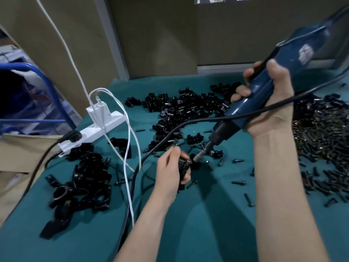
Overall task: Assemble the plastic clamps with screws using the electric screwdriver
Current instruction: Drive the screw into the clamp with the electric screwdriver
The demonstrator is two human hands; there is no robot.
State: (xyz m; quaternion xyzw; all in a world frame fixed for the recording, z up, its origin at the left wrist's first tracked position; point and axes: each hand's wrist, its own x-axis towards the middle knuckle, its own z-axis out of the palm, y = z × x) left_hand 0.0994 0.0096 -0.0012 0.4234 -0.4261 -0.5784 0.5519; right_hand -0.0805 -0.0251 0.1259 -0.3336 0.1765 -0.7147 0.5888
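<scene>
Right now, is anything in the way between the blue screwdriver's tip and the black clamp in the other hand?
Nothing visible. The blue electric screwdriver in the right hand has its metal tip at the black plastic clamp the left hand grips. The black power cord passes beyond the left hand, not between them.

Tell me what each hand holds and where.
The left hand grips a black clamp round its body; the right hand grips the electric screwdriver round its blue barrel.
</scene>
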